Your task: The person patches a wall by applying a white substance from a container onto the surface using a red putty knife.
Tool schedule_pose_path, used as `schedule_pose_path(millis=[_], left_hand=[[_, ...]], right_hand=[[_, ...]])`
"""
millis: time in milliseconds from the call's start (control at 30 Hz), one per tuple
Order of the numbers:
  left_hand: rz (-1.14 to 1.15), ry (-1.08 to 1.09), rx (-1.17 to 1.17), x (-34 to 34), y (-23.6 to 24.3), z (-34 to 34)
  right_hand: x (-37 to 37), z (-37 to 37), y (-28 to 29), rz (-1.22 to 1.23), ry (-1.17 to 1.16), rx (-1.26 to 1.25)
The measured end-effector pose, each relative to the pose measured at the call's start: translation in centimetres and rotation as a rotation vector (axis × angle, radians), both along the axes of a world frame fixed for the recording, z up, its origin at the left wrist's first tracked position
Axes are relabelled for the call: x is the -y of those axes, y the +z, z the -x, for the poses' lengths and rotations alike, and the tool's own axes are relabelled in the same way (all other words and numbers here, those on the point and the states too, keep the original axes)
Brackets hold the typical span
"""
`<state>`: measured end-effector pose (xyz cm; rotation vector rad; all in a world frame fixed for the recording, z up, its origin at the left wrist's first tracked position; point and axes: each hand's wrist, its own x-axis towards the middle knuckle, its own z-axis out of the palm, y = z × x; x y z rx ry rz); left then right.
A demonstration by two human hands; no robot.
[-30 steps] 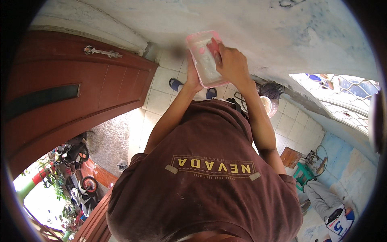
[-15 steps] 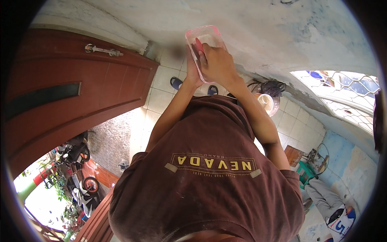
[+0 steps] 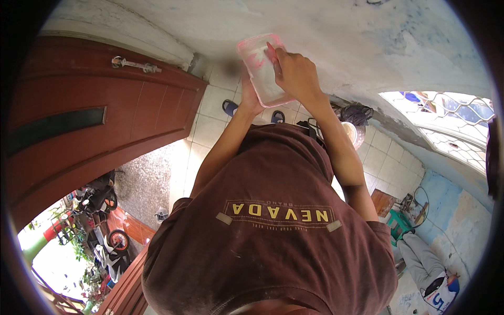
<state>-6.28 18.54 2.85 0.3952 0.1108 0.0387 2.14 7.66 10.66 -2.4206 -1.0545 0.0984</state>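
Note:
In front of me, close to the wall, a pinkish see-through rectangular tub (image 3: 257, 84) is held tilted, smeared inside with white paste (image 3: 268, 79). My left hand (image 3: 249, 98) grips the tub's left side, its fingers partly hidden behind it. My right hand (image 3: 300, 77) reaches over the tub's right side, closed around a slim red tool (image 3: 271, 51). The tool's pointed red end sticks out past the fingers over the far part of the tub. Its other end is hidden, so its exact kind cannot be told.
A patchy wall (image 3: 336, 42) rises just beyond the tub. To the left stands a brown door (image 3: 79, 89). Slippers (image 3: 229, 107) lie on the tiled floor (image 3: 209, 126). Right of me are a bucket (image 3: 348, 130), a grilled window (image 3: 446, 115) and a seated person's grey-trousered legs (image 3: 420, 257).
My right hand has moved right with the red tool, baring more of the tub's inside and a pink patch there. The tub's far end has shifted slightly left.

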Motion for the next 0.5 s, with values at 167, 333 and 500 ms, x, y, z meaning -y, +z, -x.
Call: schedule_pose_path(millis=[167, 333, 500], left_hand=[[0.007, 0.073, 0.013, 0.0, -0.3, -0.2], [-0.119, 0.112, -0.036, -0.4, -0.2, -0.3], [-0.123, 0.173, -0.098, -0.2, -0.9, -0.8]], right_hand=[[-1.1, 1.1, 0.0, -0.13, 0.096, -0.025], [-1.3, 0.1, 0.7, -0.179, -0.077, -0.064], [-1.9, 1.6, -0.1, -0.147, 0.023, 0.018]])
